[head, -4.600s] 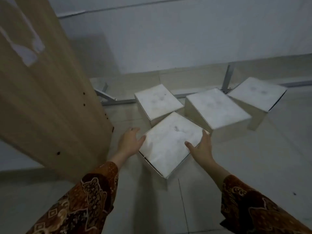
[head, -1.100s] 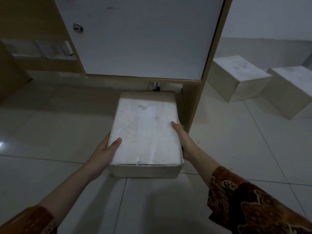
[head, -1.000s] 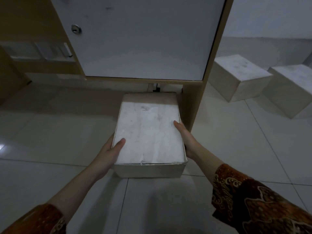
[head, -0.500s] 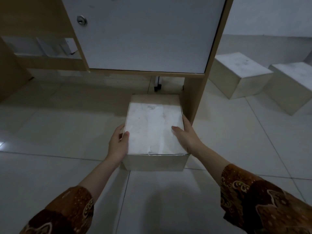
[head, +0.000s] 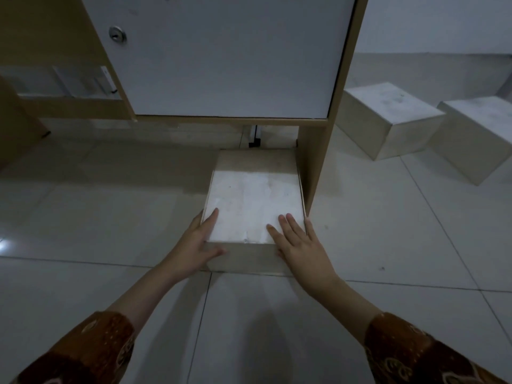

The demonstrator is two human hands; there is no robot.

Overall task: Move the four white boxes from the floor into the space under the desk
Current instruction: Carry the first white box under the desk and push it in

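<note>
Left hand (head: 196,242) and right hand (head: 299,245) rest flat on a white box (head: 253,200) partly under the table (head: 216,51); two boxes (head: 388,120) sit right.

The pale tiled floor (head: 110,217) carries three white boxes: one box (head: 255,206) lies against the desk (head: 318,162) side panel, its far end under the cabinet; two others (head: 388,120) (head: 476,134) sit touching, well right.

One white box (head: 253,206) lies flat on the floor at center frame, its far end shadowed under the table's cabinet edge, its right side touching the wooden panel. Two more white boxes (head: 388,117) (head: 479,134) sit at 2 o'clock, just beside each other.
</note>
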